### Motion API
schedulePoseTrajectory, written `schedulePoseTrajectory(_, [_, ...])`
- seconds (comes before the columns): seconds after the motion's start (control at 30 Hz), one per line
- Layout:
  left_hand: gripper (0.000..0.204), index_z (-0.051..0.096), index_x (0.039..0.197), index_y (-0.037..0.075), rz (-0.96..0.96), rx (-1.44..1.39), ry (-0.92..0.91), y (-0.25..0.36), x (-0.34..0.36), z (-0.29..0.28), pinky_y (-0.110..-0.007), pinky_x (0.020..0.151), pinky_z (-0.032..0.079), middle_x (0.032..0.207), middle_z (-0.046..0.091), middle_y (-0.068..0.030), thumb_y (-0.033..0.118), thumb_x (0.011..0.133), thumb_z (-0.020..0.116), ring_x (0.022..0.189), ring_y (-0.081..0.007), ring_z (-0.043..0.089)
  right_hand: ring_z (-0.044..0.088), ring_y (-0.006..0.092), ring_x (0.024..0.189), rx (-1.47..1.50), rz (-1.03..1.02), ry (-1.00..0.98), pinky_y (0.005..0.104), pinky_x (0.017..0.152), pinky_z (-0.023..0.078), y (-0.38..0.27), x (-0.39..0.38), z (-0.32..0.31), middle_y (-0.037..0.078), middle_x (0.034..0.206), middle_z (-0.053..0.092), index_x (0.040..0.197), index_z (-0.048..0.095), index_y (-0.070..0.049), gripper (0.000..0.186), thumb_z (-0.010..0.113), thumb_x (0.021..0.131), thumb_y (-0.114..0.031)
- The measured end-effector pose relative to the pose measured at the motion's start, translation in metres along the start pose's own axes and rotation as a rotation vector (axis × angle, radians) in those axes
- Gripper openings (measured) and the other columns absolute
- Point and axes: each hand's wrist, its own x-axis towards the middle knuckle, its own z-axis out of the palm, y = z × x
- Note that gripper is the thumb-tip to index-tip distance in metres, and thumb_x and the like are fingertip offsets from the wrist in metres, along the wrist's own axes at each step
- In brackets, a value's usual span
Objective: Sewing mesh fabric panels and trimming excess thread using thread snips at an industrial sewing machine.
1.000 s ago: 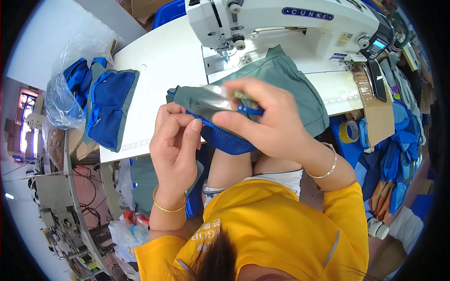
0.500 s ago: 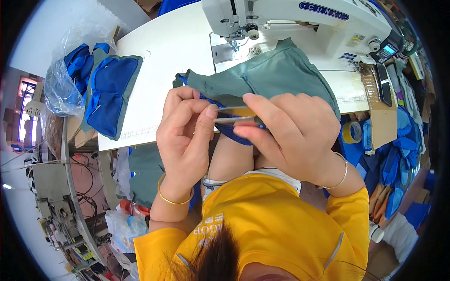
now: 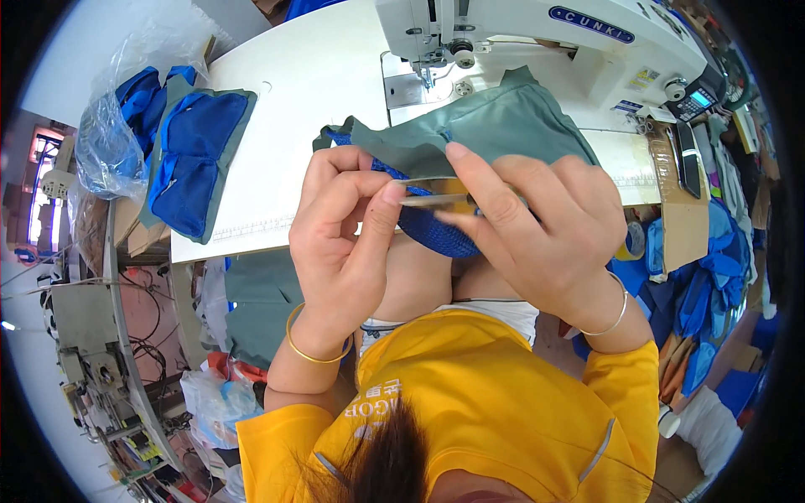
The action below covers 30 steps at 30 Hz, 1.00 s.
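Observation:
A grey-green fabric piece (image 3: pixel 470 126) with a blue mesh edge (image 3: pixel 432 235) lies over the front of the sewing table and hangs toward my lap. My left hand (image 3: pixel 340 239) pinches the left end of this piece between thumb and bent fingers. Thread snips (image 3: pixel 426 200) are gripped in my right hand (image 3: pixel 549 222), between the index finger and thumb. Their two metal blades point left, slightly apart, with the tips by my left thumb and in front of the blue mesh. Any thread between the blades is too small to make out.
Behind the fabric stands a white sewing machine (image 3: pixel 503 25). To the left on the table (image 3: pixel 293 101) lies a blue and grey-green pocket piece (image 3: pixel 193 159), beside a clear plastic bag (image 3: pixel 105 159). A phone (image 3: pixel 688 159) rests on cardboard (image 3: pixel 683 226) at the right, above heaped blue fabric (image 3: pixel 704 277).
Both hands and the snips have shifted slightly right in the picture. The blades have swung a little, and more of the blue mesh shows below them.

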Motion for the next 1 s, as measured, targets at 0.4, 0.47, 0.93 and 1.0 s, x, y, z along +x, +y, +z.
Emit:
schedulePoseTrajectory(0.4, [0.005, 0.065, 0.095, -0.006, 0.027, 0.027, -0.034, 0.001, 0.002, 0.001, -0.019, 0.066, 0.045, 0.102, 0.049, -0.0082, -0.003, 0.092, 0.063, 0.083, -0.0107, 0.052, 0.046, 0.0133, 0.063, -0.153, -0.12, 0.081, 0.0276, 0.055, 0.036, 0.009, 0.009, -0.008, -0.008, 0.088, 0.062, 0.104, 0.076, -0.016, 0.036, 0.079, 0.072, -0.031])
schedulePoseTrajectory(0.47, [0.005, 0.065, 0.095, -0.006, 0.052, 0.038, -0.041, 0.001, 0.003, 0.002, -0.02, 0.066, 0.045, 0.102, 0.049, -0.0084, -0.003, 0.092, 0.063, 0.083, -0.0109, 0.052, 0.046, 0.0135, 0.064, -0.15, -0.145, 0.144, 0.0275, 0.055, 0.037, 0.011, 0.01, -0.005, -0.007, 0.089, 0.062, 0.101, 0.077, -0.015, 0.033, 0.078, 0.071, -0.029])
schedulePoseTrajectory(0.93, [0.003, 0.066, 0.09, -0.004, 0.099, 0.162, -0.008, 0.001, 0.005, 0.007, -0.022, 0.063, 0.047, 0.096, 0.051, -0.0114, -0.004, 0.088, 0.066, 0.08, -0.0156, 0.052, 0.047, 0.0152, 0.068, -0.208, -0.231, 0.113, 0.0269, 0.056, 0.038, 0.015, 0.013, -0.007, -0.006, 0.089, 0.062, 0.102, 0.076, -0.015, 0.029, 0.077, 0.077, -0.029])
schedulePoseTrajectory(1.0, [0.003, 0.066, 0.09, -0.004, 0.111, 0.184, -0.008, 0.001, 0.005, 0.007, -0.023, 0.063, 0.047, 0.096, 0.051, -0.0118, -0.005, 0.087, 0.066, 0.08, -0.0166, 0.052, 0.047, 0.0154, 0.069, -0.217, -0.243, 0.124, 0.0269, 0.056, 0.038, 0.016, 0.012, -0.004, -0.006, 0.089, 0.062, 0.104, 0.075, -0.015, 0.03, 0.077, 0.078, -0.029])
